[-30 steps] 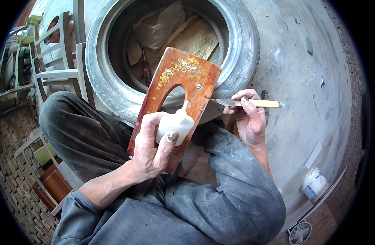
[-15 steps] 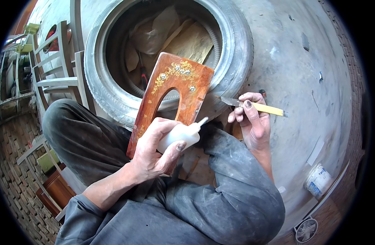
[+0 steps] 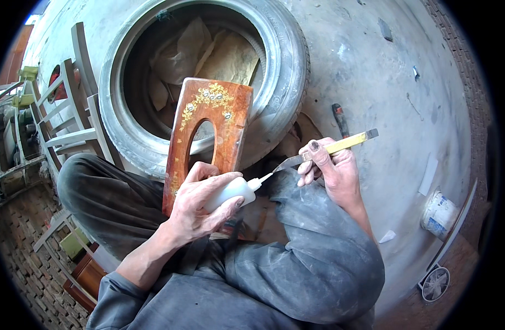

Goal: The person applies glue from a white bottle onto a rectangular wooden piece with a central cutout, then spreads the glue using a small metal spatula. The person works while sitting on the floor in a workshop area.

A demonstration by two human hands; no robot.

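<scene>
My left hand [image 3: 195, 203] is wrapped round a white squeeze bottle [image 3: 230, 195] with a narrow nozzle pointing up and right. Between the fingers of my right hand [image 3: 336, 171] is a knife with a yellow handle [image 3: 346, 144], its blade directed left. The nozzle tip appears to meet the blade's point; contact is too fine to confirm. Behind my left hand, a reddish-brown wooden panel [image 3: 230, 135] leans between my lap and the tire. It has an oval cutout, gold floral decoration and small pale inlays. My left hand covers part of its lower end.
A large grey tire [image 3: 285, 71] lies ahead, with plastic and brown sheet material [image 3: 230, 58] inside. A red-and-black tool [image 3: 339, 120] lies right of it. Wooden chair frames [image 3: 71, 104] stand at left. A white bucket [image 3: 439, 214] and a small fan [image 3: 435, 283] are at right.
The knife has swung so its blade drops toward the bottle's nozzle, and the two tips have come together. The panel stands more upright. The whole view has shifted slightly.
</scene>
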